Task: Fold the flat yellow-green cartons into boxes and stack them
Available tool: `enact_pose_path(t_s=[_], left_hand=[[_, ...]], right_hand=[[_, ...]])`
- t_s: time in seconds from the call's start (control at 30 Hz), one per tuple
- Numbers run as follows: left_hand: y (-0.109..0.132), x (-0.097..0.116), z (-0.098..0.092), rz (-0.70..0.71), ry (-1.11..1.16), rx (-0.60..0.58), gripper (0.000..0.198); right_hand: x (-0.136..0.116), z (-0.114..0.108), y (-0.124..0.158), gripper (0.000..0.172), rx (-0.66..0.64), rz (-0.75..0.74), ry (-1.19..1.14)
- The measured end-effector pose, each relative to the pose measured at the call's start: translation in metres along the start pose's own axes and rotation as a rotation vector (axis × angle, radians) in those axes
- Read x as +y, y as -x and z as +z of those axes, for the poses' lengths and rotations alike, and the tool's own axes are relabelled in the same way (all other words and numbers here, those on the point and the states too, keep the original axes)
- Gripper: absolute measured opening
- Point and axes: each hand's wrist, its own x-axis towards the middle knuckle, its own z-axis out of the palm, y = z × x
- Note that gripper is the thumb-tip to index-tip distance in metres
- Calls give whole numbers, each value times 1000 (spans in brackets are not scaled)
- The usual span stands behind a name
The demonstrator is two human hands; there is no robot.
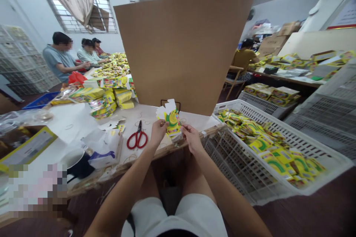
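Note:
A small yellow-and-green printed carton [172, 121] is held up over the table's front edge, its white end flaps standing open at the top. My left hand [159, 132] pinches its left side. At the lower right side, the fingers of my right hand [191, 137] are closed on the carton's edge. Red-handled scissors [137, 139] lie on the table left of my left hand. Behind the carton stands a large brown cardboard sheet [183, 52], with a dark wire stand at its foot.
To the right, a white plastic crate [328, 155] holds many yellow cartons. Bundled cartons [102, 103] are stacked at left, near a dark mug [79, 164], a tissue pack [102, 155] and an open box [30, 144]. Several people sit farther back at other tables.

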Motion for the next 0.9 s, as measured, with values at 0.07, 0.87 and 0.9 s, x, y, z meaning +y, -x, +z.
enact_pose_path(t_s=[0.07, 0.87, 0.9], left_hand=[[-7, -1, 1, -23, 23, 0, 22], [134, 29, -18, -259, 541, -177, 38], [134, 28, -17, -270, 540, -146, 35]], right_hand=[[1, 0, -1, 37, 23, -32, 30], [-2, 0, 126, 29, -243, 154, -122], [-3, 0, 127, 28, -254, 147, -103]])
